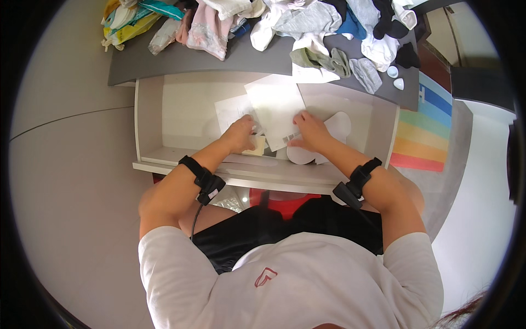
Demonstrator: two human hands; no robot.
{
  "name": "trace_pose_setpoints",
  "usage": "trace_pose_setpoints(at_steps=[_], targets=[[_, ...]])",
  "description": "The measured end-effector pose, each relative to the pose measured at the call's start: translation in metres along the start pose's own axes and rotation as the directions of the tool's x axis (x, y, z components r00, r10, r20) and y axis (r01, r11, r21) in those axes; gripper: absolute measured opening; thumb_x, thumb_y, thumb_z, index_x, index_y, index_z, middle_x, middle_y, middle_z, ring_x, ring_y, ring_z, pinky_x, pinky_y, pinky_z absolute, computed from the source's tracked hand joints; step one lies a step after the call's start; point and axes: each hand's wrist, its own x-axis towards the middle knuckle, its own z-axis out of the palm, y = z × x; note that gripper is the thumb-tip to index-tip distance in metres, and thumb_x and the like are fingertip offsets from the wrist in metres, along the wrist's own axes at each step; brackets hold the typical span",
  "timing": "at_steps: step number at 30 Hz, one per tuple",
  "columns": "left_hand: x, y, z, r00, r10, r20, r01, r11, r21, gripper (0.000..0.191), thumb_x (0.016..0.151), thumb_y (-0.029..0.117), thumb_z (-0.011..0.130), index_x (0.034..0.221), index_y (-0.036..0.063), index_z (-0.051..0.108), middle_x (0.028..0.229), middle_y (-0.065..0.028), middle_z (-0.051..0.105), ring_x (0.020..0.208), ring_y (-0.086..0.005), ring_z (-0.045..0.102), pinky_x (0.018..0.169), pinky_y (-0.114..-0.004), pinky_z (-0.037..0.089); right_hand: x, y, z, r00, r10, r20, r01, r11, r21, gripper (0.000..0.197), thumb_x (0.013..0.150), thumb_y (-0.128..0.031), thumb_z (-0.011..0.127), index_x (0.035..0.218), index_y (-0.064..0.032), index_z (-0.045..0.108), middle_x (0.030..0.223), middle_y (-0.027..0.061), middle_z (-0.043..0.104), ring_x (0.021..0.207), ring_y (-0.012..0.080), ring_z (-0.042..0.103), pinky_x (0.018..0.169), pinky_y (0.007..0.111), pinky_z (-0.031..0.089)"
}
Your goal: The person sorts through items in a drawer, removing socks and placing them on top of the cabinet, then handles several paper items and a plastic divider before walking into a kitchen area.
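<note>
A pulled-out drawer (187, 123) with pale walls lies before me, and both hands reach into it. My left hand (241, 135) is curled beside the left edge of a large white sheet (279, 107), just above a small cream-coloured piece (258, 144). What lies under its fingers is partly hidden. My right hand (310, 131) is at the sheet's right edge, thumb and fingers apart; a firm hold on it cannot be made out. Another white paper (230, 111) lies partly beneath the large sheet. White rounded flat pieces (340, 125) lie by my right hand.
On the grey top (197, 61) above the drawer lie heaped socks and clothes (308, 20), a bundle of colourful bags (133, 20) and two small white caps (393, 72). A rainbow-striped mat (423, 135) is on the right. Under the drawer front shows a red object (283, 201).
</note>
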Motion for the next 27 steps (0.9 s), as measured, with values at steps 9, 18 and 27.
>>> trace_pose_setpoints(at_steps=[9,18,27], targets=[[0.006,0.024,0.014,0.969,0.132,0.21,-0.18,0.958,0.225,0.041,0.049,0.008,0.072,0.086,0.0011,0.055,0.096,-0.0149,0.051,0.089,-0.031,0.052,0.077,-0.036,0.044,-0.039,0.057,0.007,0.964,0.017,-0.267,-0.054,0.99,-0.132,0.058,0.06,-0.034,0.071,0.106,-0.0063,0.05,0.101,0.0153,0.053,0.099,0.0311,0.047,0.084,0.042,0.035],[-0.003,0.005,0.026,0.919,-0.03,0.394,-0.007,0.996,0.092,0.033,0.054,0.002,0.063,0.086,-0.0016,0.059,0.096,-0.0173,0.049,0.093,-0.0356,0.047,0.078,-0.037,0.042,-0.041,0.055,-0.042,0.708,-0.02,-0.706,-0.219,0.944,-0.246,0.041,0.063,-0.017,0.07,0.099,-0.0077,0.053,0.108,0.0134,0.046,0.096,0.0322,0.046,0.08,0.041,0.038],[-0.001,0.02,0.028,0.941,0.265,0.212,-0.301,0.94,0.16,0.03,0.056,0.002,0.059,0.085,-0.0009,0.058,0.096,-0.017,0.047,0.091,-0.033,0.045,0.08,-0.034,0.04,-0.048,0.031,0.02,0.923,-0.381,0.057,0.385,0.915,-0.123,0.026,0.062,-0.016,0.067,0.084,-0.0082,0.054,0.085,0.0081,0.053,0.085,0.0262,0.05,0.072,0.036,0.041]])
